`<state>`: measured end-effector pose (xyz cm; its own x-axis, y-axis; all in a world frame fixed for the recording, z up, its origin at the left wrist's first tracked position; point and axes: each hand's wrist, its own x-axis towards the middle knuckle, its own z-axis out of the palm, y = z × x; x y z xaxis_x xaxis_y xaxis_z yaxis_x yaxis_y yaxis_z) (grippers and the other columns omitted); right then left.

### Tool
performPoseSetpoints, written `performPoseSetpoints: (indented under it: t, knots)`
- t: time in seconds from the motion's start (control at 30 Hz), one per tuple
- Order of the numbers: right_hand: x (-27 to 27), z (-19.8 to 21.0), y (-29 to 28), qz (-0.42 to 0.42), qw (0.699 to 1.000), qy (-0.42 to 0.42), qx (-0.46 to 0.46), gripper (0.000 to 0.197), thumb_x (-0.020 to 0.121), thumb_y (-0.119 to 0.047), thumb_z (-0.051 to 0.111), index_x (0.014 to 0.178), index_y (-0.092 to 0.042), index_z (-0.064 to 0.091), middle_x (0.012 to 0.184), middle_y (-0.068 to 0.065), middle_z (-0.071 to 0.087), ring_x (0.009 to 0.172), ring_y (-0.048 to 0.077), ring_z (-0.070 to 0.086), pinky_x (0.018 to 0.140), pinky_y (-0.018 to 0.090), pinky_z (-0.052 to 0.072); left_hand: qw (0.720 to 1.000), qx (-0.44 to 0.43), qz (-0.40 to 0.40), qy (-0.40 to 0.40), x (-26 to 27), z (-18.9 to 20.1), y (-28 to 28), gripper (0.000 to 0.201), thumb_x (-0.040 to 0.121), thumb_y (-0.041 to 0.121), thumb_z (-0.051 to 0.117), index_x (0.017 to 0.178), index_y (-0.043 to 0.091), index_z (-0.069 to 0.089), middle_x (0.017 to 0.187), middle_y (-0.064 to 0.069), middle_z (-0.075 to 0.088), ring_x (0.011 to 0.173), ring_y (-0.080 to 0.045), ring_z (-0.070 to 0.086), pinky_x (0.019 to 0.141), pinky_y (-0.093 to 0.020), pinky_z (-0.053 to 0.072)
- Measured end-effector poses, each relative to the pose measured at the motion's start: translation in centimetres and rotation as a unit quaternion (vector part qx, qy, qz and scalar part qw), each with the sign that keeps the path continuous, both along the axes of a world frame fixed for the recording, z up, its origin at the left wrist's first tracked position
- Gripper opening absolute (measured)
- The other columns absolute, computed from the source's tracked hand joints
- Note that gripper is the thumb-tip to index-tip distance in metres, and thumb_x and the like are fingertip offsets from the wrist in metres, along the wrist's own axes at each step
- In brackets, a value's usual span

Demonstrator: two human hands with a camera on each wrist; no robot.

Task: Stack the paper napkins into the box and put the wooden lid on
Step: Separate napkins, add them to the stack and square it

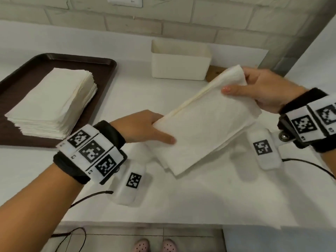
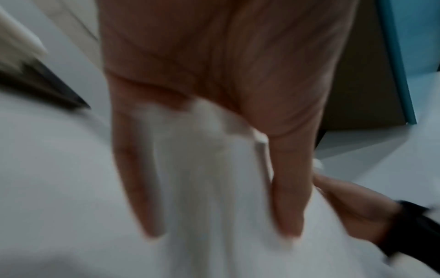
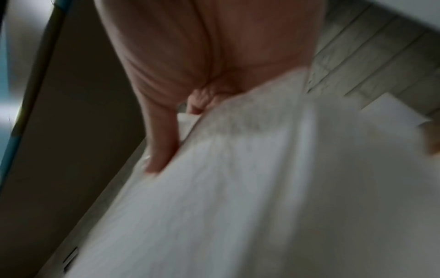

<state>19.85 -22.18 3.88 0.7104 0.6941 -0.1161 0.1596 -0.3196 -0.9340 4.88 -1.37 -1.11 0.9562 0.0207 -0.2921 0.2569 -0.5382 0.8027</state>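
Holding one napkin bundle [image 1: 205, 122] above the counter [image 1: 181, 202]: left hand [image 1: 140, 129] and right hand [image 1: 263, 90] each pinch an end (second stack [image 1: 52, 104] on tray [image 1: 101, 64]); one box [image 1: 180, 62] behind.

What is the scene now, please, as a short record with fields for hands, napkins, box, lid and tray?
left hand: left hand grips the near end of the held napkins
right hand: right hand grips their far end
held napkins: small bundle, lifted above the counter
box: white box, open, no napkins visible inside
lid: wooden lid lies behind the bundle, mostly hidden
tray: brown tray carries the napkin stack
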Motion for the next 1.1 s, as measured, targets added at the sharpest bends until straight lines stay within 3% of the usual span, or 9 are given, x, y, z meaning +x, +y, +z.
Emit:
performPoseSetpoints:
  t: [0.07,0.17,0.3,0.43,0.5,0.67,0.8,0.93,1.1]
  knots:
    - [-1.7,-1.7,-2.6,-0.041,0.998,0.020,0.045,0.046,0.057,-0.035,0.072,0.100,-0.026,0.060,0.089,-0.009,0.073,0.085,0.007,0.069,0.067,0.018,0.056,0.996,-0.025,0.073,-0.045,-1.0,-0.7,0.8,0.016,0.072,0.034,0.075,0.084,0.031,0.066,0.078,0.013,0.070,0.072,0.001,0.065,0.065,-0.013,0.050]
    - [-4.9,-5.4,-4.8,-0.089,0.990,0.031,0.101,0.067,0.040,-0.059,0.081,0.094,-0.025,0.059,0.093,-0.006,0.070,0.091,0.009,0.068,0.077,0.024,0.057,0.957,-0.209,0.177,-0.093,-2.3,-1.7,0.7,0.025,0.062,0.027,0.077,0.086,0.025,0.068,0.077,0.012,0.074,0.073,-0.002,0.070,0.060,-0.013,0.054]
    - [-8.1,-8.5,-4.7,-0.148,0.974,0.052,0.166,0.072,0.036,-0.066,0.079,0.091,-0.027,0.056,0.093,-0.011,0.067,0.090,0.004,0.065,0.080,0.022,0.054,0.917,-0.319,0.216,-0.101,-3.2,-2.9,-0.2,0.046,0.060,0.027,0.077,0.104,0.016,0.067,0.097,0.002,0.074,0.092,-0.016,0.070,0.077,-0.030,0.057]
    - [-10.8,-10.3,-4.6,-0.177,0.967,0.072,0.169,0.069,0.040,-0.065,0.079,0.093,-0.026,0.056,0.089,-0.014,0.067,0.089,0.001,0.064,0.077,0.016,0.053,0.930,-0.280,0.217,-0.102,-5.6,-4.3,0.2,0.048,0.048,0.040,0.085,0.092,0.023,0.074,0.096,0.002,0.075,0.091,-0.016,0.071,0.080,-0.031,0.052]
    - [-12.2,-11.0,-4.6,-0.166,0.974,0.071,0.134,0.068,0.043,-0.064,0.078,0.095,-0.025,0.057,0.087,-0.015,0.067,0.087,-0.001,0.063,0.074,0.014,0.052,0.941,-0.258,0.199,-0.090,-7.3,-5.0,0.4,0.038,0.053,0.030,0.085,0.089,0.021,0.074,0.090,0.004,0.075,0.084,-0.012,0.071,0.072,-0.023,0.053]
    - [-13.7,-12.1,-4.3,-0.164,0.975,0.105,0.110,0.038,0.070,-0.014,0.070,0.101,-0.030,0.055,0.101,-0.012,0.067,0.089,-0.004,0.066,0.073,0.013,0.054,0.951,-0.232,0.195,-0.061,-9.9,-6.6,0.2,0.036,0.065,0.017,0.074,0.100,0.021,0.069,0.093,0.009,0.075,0.087,-0.007,0.070,0.067,-0.012,0.054]
    - [-13.6,-12.4,-4.0,-0.165,0.978,0.098,0.078,0.038,0.061,-0.020,0.073,0.096,-0.026,0.062,0.093,-0.010,0.073,0.086,0.002,0.068,0.074,0.016,0.055,0.959,-0.208,0.186,-0.051,-10.4,-6.8,0.0,0.041,0.067,0.019,0.075,0.108,0.023,0.066,0.099,0.011,0.073,0.091,-0.004,0.068,0.073,-0.013,0.054]
    - [-13.5,-10.9,-3.6,-0.179,0.976,0.057,0.114,0.020,0.074,-0.010,0.068,0.086,-0.025,0.066,0.077,-0.018,0.073,0.075,-0.006,0.067,0.064,0.005,0.049,0.959,-0.170,0.174,-0.145,-10.4,-5.5,-0.4,0.027,0.074,0.011,0.071,0.096,0.027,0.068,0.092,0.021,0.072,0.085,0.006,0.065,0.070,-0.004,0.047]
    - [-13.7,-11.2,-4.2,-0.135,0.980,0.072,0.128,0.041,0.050,-0.030,0.078,0.089,-0.028,0.065,0.085,-0.015,0.072,0.085,-0.001,0.066,0.069,0.007,0.049,0.964,-0.151,0.146,-0.163,-11.1,-5.3,0.2,0.032,0.067,0.009,0.075,0.092,0.028,0.066,0.089,0.021,0.070,0.081,0.007,0.064,0.070,-0.004,0.047]
